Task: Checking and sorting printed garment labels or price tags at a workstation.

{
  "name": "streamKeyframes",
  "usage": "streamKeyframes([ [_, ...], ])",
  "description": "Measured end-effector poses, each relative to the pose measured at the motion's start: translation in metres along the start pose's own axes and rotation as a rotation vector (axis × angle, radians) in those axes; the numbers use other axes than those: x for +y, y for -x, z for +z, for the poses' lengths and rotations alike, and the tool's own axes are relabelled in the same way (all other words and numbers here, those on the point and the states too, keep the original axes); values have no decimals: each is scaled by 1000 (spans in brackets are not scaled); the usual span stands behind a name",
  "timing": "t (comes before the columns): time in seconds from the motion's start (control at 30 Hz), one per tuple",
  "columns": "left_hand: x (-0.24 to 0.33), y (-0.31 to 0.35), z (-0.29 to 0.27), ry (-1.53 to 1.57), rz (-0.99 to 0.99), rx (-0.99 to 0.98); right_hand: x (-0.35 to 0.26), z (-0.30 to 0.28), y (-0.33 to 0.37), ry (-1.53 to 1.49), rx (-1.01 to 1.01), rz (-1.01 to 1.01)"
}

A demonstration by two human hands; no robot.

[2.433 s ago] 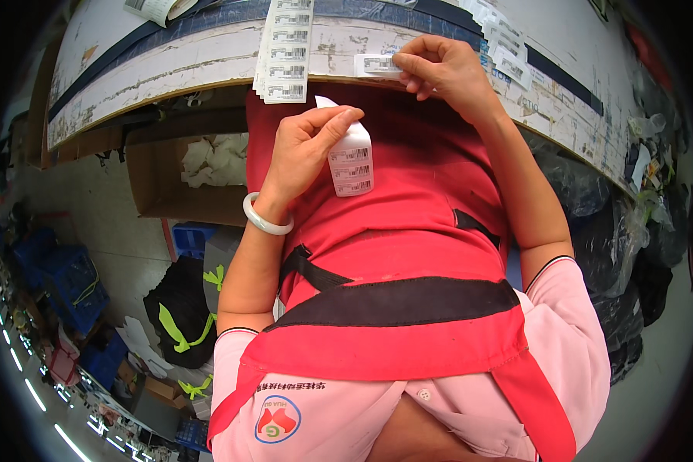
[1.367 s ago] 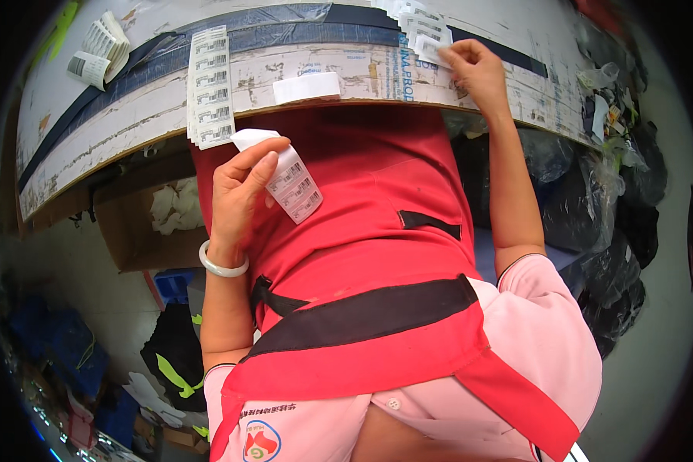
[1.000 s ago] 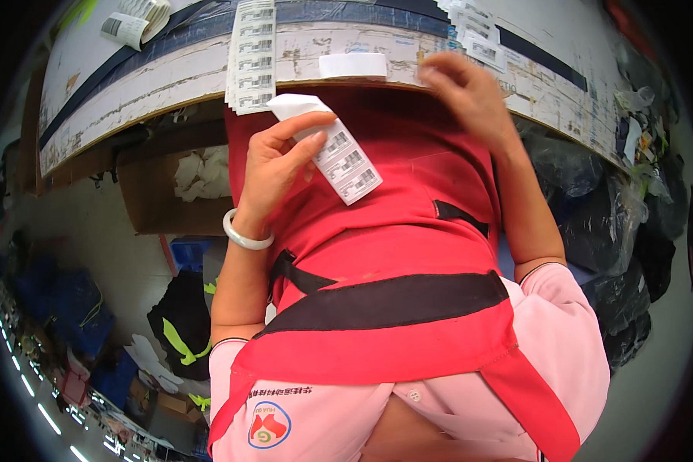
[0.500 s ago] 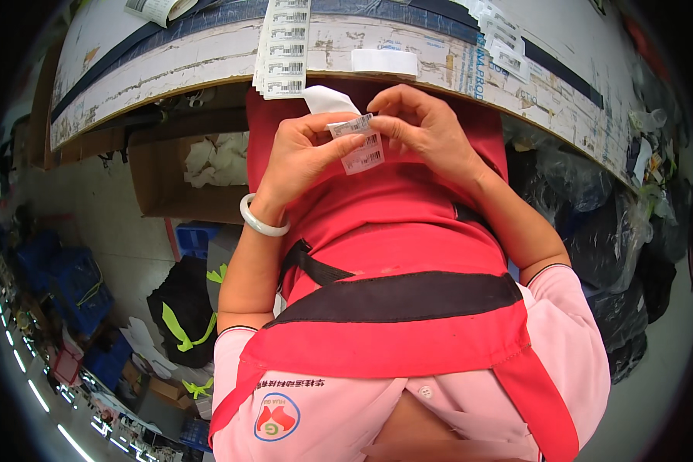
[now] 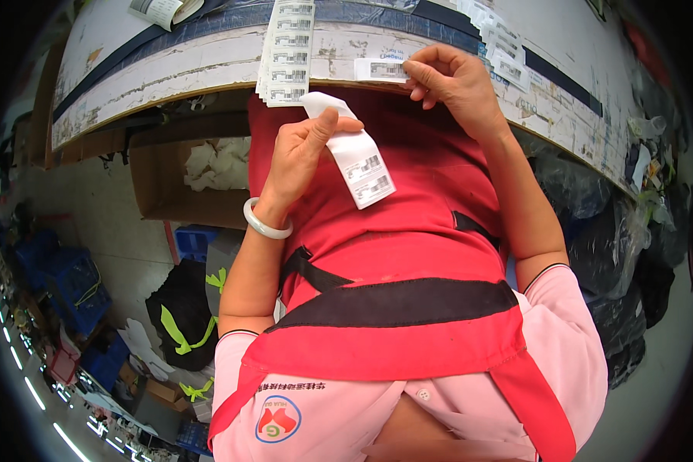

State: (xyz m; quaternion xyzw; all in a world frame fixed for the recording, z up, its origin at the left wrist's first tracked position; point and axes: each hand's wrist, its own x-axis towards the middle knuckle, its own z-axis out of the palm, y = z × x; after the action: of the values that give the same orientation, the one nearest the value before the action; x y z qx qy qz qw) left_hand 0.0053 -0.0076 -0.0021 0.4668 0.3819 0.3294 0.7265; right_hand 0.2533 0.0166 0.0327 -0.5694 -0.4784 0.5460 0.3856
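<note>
My left hand (image 5: 306, 146) is closed on a strip of barcode labels (image 5: 364, 173), thumb on top. The strip's upper part is bare white backing, and printed labels show at its lower end over my red apron. At the table's front edge, my right hand (image 5: 456, 86) pinches the right end of a single barcode label (image 5: 386, 70). That label lies over a white paper piece (image 5: 361, 69) on the table; whether it is stuck down I cannot tell.
A stack of barcode label strips (image 5: 289, 54) hangs slightly over the edge of the worn white table (image 5: 169, 81). More labels (image 5: 507, 50) lie farther right. Below left stands a cardboard box (image 5: 158, 173) with white material; dark plastic bags (image 5: 593, 231) sit at the right.
My right hand has moved up and right from the strip to the table edge, where a barcode label now lies over the white paper piece. The strip in my left hand hangs lower, with more bare backing showing.
</note>
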Motion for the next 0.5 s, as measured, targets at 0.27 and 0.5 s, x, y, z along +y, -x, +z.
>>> streamKeyframes([
  [0.27, -6, -1, -1, -76, 36, 44, -4, 0, -11, 81, -1, 95],
  [0.5, -6, -5, -1, -90, 37, 42, 3, -1, -16, 57, -13, 102],
])
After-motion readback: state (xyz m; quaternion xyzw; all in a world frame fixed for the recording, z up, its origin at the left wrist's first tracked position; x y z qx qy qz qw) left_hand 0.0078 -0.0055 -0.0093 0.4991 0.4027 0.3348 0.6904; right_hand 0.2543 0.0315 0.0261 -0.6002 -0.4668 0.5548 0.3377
